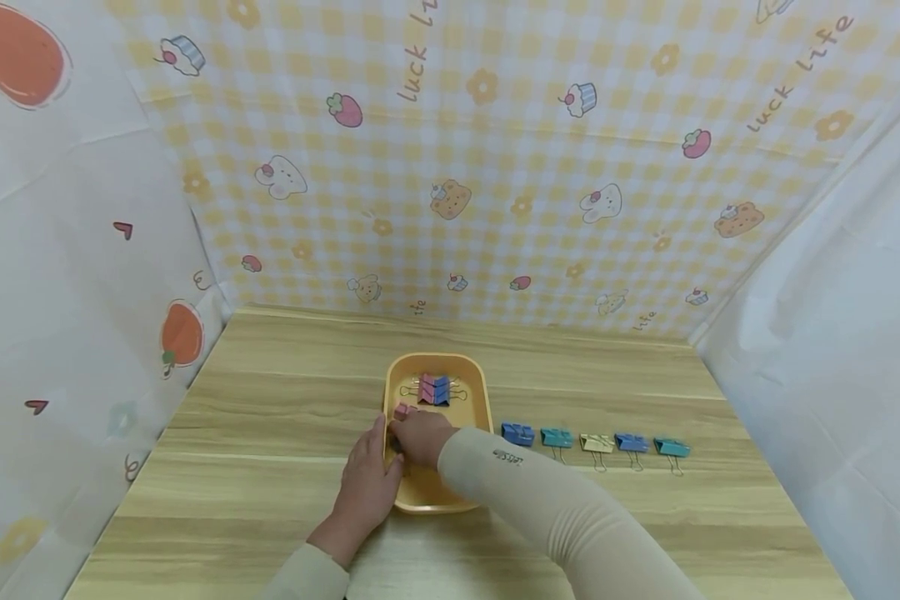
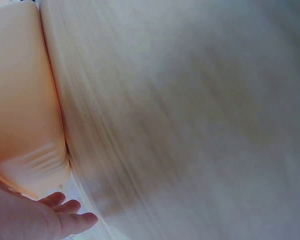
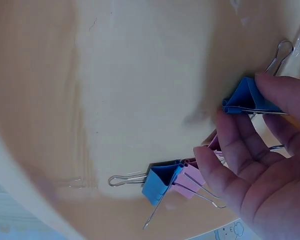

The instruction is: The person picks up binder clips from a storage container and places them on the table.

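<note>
Resting against the yellow tray (image 1: 429, 492), the left grip (image 1: 367, 475) has extended fingers; inside the tray, the right grip (image 1: 422, 437) pinches a blue binder clip (image 3: 244, 96), likely light, stiff, springy, best held by its folded body; beyond sits a pink clip (image 1: 426, 390).

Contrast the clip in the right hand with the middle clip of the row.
The held clip is blue; the row clip is pale yellow. The held clip is within the tray; the row clip is on the table. The right hand pinches the held clip; no hand touches the row clip. Both are binder clips with wire handles.
</note>
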Motion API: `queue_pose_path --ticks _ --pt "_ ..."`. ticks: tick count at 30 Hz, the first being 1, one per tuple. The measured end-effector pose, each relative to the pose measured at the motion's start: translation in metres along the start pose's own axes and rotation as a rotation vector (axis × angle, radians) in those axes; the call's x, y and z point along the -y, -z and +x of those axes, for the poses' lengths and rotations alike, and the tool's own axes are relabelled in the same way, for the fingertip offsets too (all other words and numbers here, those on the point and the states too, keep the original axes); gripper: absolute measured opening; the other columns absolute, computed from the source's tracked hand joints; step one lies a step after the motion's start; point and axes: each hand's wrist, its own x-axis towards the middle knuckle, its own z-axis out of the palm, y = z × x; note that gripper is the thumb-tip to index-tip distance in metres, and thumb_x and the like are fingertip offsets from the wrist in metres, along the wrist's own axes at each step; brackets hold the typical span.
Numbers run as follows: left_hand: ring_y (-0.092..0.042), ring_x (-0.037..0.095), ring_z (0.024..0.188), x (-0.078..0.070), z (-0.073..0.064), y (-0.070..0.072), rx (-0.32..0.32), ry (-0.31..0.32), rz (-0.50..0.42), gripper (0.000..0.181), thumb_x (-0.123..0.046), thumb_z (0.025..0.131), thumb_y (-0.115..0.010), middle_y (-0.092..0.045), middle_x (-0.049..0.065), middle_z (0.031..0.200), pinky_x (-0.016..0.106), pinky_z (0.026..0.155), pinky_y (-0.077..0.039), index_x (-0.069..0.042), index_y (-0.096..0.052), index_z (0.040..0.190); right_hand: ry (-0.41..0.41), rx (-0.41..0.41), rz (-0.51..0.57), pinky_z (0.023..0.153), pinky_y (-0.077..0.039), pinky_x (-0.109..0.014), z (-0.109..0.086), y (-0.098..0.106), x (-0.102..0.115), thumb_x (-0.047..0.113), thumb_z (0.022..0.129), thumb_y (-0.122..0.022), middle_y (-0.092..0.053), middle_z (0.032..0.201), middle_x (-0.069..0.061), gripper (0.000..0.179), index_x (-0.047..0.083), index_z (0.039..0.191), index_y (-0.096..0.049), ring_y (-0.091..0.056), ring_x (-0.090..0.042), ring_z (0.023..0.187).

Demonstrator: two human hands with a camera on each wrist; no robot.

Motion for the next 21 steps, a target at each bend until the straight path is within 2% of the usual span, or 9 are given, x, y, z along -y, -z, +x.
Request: queue_pose_path --ticks 4,11,21 --pt "-0.026 0.048 0.137 0.001 0.0 -0.001 0.004 0.003 0.002 0.068 -0.018 0.098 -0.052 -0.031 0.029 0.147 0.065 0.109 -0.022 -0.002 -0.016 0.153 0.012 0.011 0.017 0.086 -0.053 -0.032 0.001 -0.002 -0.003 0.022 0.096 -0.059 -0.067 0.094 0.0 0.015 0.021 0.11 -0.064 -0.063 -0.014 0.091" --pt "-0.027 0.047 0.137 0.002 0.001 -0.003 -0.005 0.007 0.007 0.068 -0.019 0.098 -0.053 -0.032 0.028 0.146 0.064 0.109 -0.023 -0.003 -0.017 0.153 0.05 0.028 0.037 0.082 -0.052 -0.032 -0.003 0.001 -0.007 0.022 0.095 -0.06 -0.068 0.092 0.003 0.011 0.023 0.105 -0.064 -0.063 -0.015 0.085" --pt "-0.027 0.048 0.137 0.005 0.002 -0.004 -0.006 0.006 0.017 0.068 -0.02 0.098 -0.053 -0.032 0.03 0.146 0.065 0.109 -0.023 -0.003 -0.016 0.153 0.107 0.061 0.02 0.093 -0.05 -0.032 -0.015 0.012 -0.008 0.02 0.095 -0.061 -0.07 0.106 0.006 0.027 0.026 0.121 -0.064 -0.065 -0.013 0.1"
